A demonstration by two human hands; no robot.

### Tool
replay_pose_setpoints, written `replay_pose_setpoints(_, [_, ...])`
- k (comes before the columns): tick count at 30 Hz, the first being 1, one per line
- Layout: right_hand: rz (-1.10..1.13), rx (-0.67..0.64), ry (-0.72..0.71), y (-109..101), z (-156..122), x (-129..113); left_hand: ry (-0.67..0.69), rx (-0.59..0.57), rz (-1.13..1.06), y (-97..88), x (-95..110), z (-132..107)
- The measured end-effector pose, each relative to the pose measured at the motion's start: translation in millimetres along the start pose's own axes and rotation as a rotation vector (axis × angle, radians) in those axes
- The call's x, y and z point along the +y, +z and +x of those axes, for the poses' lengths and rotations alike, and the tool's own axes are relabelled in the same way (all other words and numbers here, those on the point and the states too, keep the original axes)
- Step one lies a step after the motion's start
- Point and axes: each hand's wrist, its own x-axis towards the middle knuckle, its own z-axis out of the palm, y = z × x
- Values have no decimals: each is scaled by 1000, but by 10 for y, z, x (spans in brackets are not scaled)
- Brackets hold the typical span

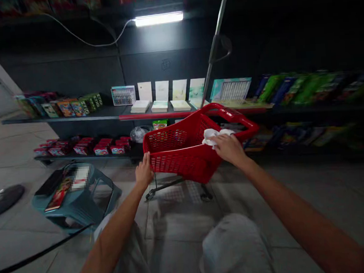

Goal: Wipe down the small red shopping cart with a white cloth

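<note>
A red plastic shopping cart [177,161] on dark wheels stands side-on in front of me, its handle to the right. At the basket's left end, my left hand [144,171] is closed around the corner of the rim. My right hand [228,148] presses a crumpled white cloth [211,135] onto the rim near the handle; whether it is fabric or paper I cannot tell. The cloth sticks out beyond the fingers on the left and above. Through the side holes the basket's inside shows only in part.
Behind the cart runs a dark shelf [97,114] with notebooks, boxed sets and packets. Red boxes [101,147] line the lower shelf. A blue-grey stool [94,176] bearing several items stands at left. A metal pole [219,21] rises behind the handle. A black cable [43,250] crosses lower left.
</note>
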Motion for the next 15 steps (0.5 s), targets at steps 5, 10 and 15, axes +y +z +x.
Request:
replay_pose_setpoints(5, [50,1,101,-81,-51,397,1,-40,-13,-88,-12,2])
replay_pose_setpoints(10, [128,65,214,-31,-103,386,9,-57,-61,-122,-43,64])
replay_pose_setpoints(15, [280,234,166,125,-246,314,-2,-26,-179,-55,-56,114])
